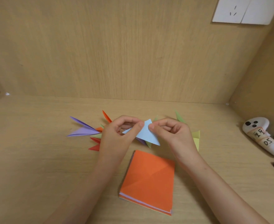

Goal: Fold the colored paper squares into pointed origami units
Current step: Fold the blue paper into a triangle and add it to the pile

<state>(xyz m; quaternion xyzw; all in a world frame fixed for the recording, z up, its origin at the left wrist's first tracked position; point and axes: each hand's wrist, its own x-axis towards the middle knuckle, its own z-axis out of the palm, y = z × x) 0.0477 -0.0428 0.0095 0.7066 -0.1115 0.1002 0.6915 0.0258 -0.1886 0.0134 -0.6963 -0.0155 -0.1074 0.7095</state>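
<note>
Above the desk's middle, left hand (116,135) and right hand (171,131) pinch the blue paper (145,135) mid-fold; next likely calls for creasing its point sharply.

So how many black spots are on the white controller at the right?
3 black spots on the white controller: a larger one at left, one right of it, one just below. Others may be hidden.
</note>
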